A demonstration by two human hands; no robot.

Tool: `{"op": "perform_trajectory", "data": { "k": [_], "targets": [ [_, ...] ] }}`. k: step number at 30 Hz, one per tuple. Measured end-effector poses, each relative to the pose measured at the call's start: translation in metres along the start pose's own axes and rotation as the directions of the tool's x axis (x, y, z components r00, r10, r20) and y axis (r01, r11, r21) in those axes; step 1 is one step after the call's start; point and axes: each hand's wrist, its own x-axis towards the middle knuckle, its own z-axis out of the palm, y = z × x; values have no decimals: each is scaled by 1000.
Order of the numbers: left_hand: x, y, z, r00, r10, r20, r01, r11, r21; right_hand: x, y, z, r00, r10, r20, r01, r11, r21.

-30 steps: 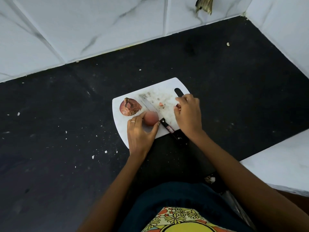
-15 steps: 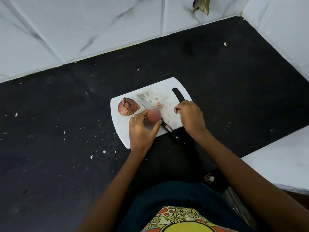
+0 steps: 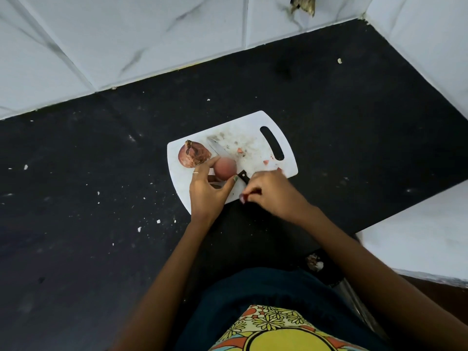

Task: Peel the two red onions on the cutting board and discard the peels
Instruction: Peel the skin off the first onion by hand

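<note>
A white cutting board (image 3: 255,127) lies on the black counter. On its left end sits a red onion (image 3: 193,154) with its dry skin on. Beside it my left hand (image 3: 207,191) grips a smooth, peeled pink onion (image 3: 225,168) between thumb and fingers, holding it on the board. A knife lies across the board, its blade (image 3: 217,148) behind the peeled onion. My right hand (image 3: 274,192) curls over the knife's black handle (image 3: 243,176) at the board's near edge; most of the handle is hidden under it. Small peel bits (image 3: 266,162) lie near the board's handle slot.
The black counter (image 3: 101,198) is speckled with white crumbs. White marble-look tiled walls (image 3: 152,34) border it at the back and right. A white ledge (image 3: 417,236) juts in at the right, close to my right arm.
My right hand has moved from the board's right end, by the handle slot, back toward me onto the knife handle. My left hand has kept hold of the peeled onion.
</note>
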Motion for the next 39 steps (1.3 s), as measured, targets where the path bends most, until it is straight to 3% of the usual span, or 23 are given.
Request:
{"op": "perform_trajectory", "data": {
  "k": [3, 7, 12, 15, 18, 21, 24, 28, 39],
  "targets": [
    [1, -2, -3, 1000, -8, 6, 8, 999, -37, -6, -8, 24, 988, -60, 144, 83, 984, -159],
    [-3, -2, -6, 999, -27, 22, 29, 997, -74, -10, -5, 42, 981, -39, 191, 96, 949, -300],
    [-9, 0, -7, 998, -58, 20, 60, 991, -122, -9, -11, 35, 977, 8, 214, 50, 963, -264],
    [-11, 0, -9, 995, -77, 61, 85, 985, -147, -11, -10, 28, 995, 5, 97, 16, 978, -208],
    [-14, 7, -13, 984, -114, 139, 144, 963, -229, -11, -5, 24, 986, 13, -164, -6, 999, 48],
    [-17, 15, -17, 964, -150, 221, 218, 920, -326, -7, -3, 18, 921, 141, -364, -16, 945, 328],
    [-18, 22, -22, 927, -176, 330, 308, 860, -406, -2, -3, 11, 910, 179, -373, -10, 911, 412],
    [-16, 23, -29, 897, -180, 403, 358, 830, -427, -2, -5, 5, 935, 28, -353, 109, 926, 362],
    [-12, 26, -40, 872, -161, 462, 344, 874, -344, -5, -8, 10, 928, -135, -348, 229, 942, 245]
  ]
}}
